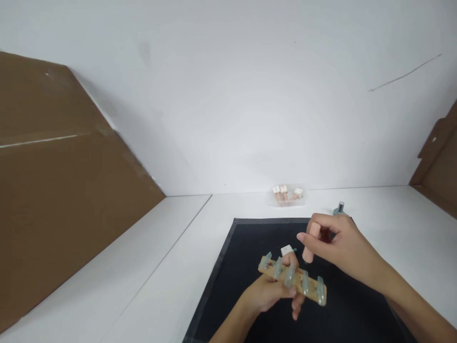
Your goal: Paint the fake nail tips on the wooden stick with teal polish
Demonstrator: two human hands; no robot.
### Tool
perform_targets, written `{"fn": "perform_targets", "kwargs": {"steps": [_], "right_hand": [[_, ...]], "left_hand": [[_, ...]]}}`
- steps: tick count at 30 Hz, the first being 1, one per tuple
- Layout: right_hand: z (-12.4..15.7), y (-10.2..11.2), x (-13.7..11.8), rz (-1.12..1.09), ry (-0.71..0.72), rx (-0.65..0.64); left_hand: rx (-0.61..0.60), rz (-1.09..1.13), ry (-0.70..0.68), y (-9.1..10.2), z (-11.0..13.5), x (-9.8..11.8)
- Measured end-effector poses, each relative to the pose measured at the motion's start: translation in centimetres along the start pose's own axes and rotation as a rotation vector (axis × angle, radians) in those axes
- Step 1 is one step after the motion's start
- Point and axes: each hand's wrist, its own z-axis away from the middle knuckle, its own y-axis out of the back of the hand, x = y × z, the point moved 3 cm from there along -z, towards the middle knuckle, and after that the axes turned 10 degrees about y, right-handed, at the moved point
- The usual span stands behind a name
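My left hand [267, 290] grips a tan strip [298, 281] from beneath, thumb on its near edge. Several translucent greenish pieces shaped like false nail tips [290, 275] stand across the strip. Just beyond it, by my left fingers, is a small white square piece [286, 250]; whether the fingers touch it I cannot tell. My right hand [335, 240] is closed round a peach, finger-like cylinder [311, 245], tilted with its lower end above the mat. A small dark bit shows at that lower end. The two hands are close but apart.
A black mat [246, 238] lies under both hands on the white table [178, 257]. Behind it a clear tray [287, 203] holds several peach pieces with white square ends. A silver-topped bottle [341, 206] stands partly behind my right hand. Brown cardboard [71, 190] rises at left.
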Motion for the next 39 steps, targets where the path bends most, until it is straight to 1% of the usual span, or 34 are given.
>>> {"fn": "perform_targets", "kwargs": {"steps": [3,7,9,12,15,17,19,22,24,28,30,33,35,37,39], "right_hand": [[0.0,-0.1,-0.1,0.024,0.008,-0.035],[-0.1,-0.1,0.1,0.034,0.000,0.034],[-0.2,-0.2,0.1,-0.019,0.009,0.048],[-0.1,-0.6,0.0,-0.132,0.017,0.031],[-0.1,-1.0,0.0,-0.259,-0.012,-0.002],[-0.2,-1.2,0.0,-0.306,-0.030,-0.026],[-0.2,-1.3,0.1,-0.295,-0.037,-0.030],[-0.2,-1.1,0.2,-0.218,-0.025,0.021],[-0.1,-1.1,0.2,-0.227,-0.020,0.039],[0.0,-1.4,0.2,-0.302,-0.037,-0.010],[-0.1,-1.3,0.2,-0.241,-0.033,0.004],[-0.2,-1.1,0.2,-0.149,-0.012,0.065],[-0.2,-1.0,0.2,-0.185,-0.010,0.071],[-0.2,-1.2,0.2,-0.268,-0.025,0.028],[-0.2,-1.4,0.2,-0.295,-0.040,-0.003]], "left_hand": [[-0.002,-0.020,0.013,0.1,0.0,-0.2],[0.003,-0.047,0.025,0.3,0.0,-0.4],[0.013,-0.082,0.063,0.3,0.0,-0.4],[0.025,-0.127,0.129,0.3,-0.1,-0.4],[0.033,-0.147,0.136,0.2,-0.2,-0.4],[0.039,-0.152,0.127,0.1,-0.3,-0.4],[0.022,-0.138,0.117,0.1,-0.3,-0.4],[-0.009,-0.107,0.105,0.1,-0.3,-0.5],[-0.011,-0.105,0.107,0.2,-0.2,-0.6],[0.006,-0.137,0.124,0.2,-0.2,-0.6],[0.006,-0.131,0.120,0.1,-0.2,-0.5],[-0.019,-0.106,0.098,-0.1,-0.2,-0.3],[-0.029,-0.108,0.095,-0.1,-0.2,-0.2],[-0.015,-0.126,0.113,0.0,-0.2,-0.3],[0.003,-0.133,0.126,0.1,-0.2,-0.4]]}}
